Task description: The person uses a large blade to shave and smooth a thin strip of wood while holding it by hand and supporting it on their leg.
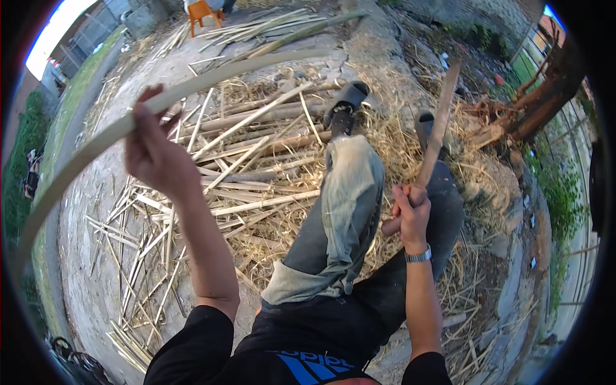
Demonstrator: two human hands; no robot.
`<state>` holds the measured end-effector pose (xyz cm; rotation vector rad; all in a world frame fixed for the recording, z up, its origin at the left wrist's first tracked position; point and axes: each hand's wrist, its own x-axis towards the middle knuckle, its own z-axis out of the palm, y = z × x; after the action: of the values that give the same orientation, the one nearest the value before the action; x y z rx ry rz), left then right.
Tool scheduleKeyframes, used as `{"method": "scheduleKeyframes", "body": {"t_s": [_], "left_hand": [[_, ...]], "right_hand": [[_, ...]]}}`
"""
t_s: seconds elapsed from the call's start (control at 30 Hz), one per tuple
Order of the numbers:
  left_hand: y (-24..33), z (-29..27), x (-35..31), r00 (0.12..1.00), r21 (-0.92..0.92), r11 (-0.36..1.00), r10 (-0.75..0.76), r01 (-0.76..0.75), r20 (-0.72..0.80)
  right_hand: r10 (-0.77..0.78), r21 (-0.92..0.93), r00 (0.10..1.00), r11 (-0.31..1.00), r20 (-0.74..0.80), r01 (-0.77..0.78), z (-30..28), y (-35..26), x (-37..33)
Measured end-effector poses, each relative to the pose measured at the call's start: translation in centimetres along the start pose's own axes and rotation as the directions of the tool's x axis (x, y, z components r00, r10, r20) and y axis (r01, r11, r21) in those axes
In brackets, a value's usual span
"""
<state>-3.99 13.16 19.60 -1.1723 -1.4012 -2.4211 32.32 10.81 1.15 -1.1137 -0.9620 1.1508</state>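
Observation:
My left hand (157, 149) is raised at the left, its fingers closed round a long, pale bamboo strip (221, 74). The strip bows in the fisheye picture, running from the lower left rim up past the hand to the top middle. In front of my right leg, my right hand (412, 215) grips the wooden handle of a machete (439, 125). Its long, narrow blade points up and away from me, apart from the strip. A pale, worn cloth (350, 192) lies over my left leg.
Split bamboo strips and poles (256, 144) lie heaped on the ground, left of and beyond my legs. Curly shavings (398, 122) surround my feet. A tree stump (545, 90) stands at the right by a low bank. An orange plastic chair (203, 13) is at the far end.

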Motion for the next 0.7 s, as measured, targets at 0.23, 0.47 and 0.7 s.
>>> {"method": "scheduleKeyframes", "body": {"t_s": [0.23,0.47,0.7], "left_hand": [[0.2,0.7,-18.6,0.627,-0.298,0.574,-0.545,0.763,0.556],[1.2,0.2,-27.7,0.290,-0.173,0.251,-0.577,0.953,0.764],[0.9,-1.5,-24.3,-0.182,0.236,0.104,-0.374,0.966,0.909]], "right_hand": [[-0.013,0.251,1.000,0.968,0.007,0.011,1.3,-1.9,0.9],[-0.115,0.296,0.988,0.945,-0.101,0.140,-0.4,-1.1,2.6],[-0.009,0.411,0.962,0.903,-0.273,0.125,-1.8,-2.3,3.0]]}}
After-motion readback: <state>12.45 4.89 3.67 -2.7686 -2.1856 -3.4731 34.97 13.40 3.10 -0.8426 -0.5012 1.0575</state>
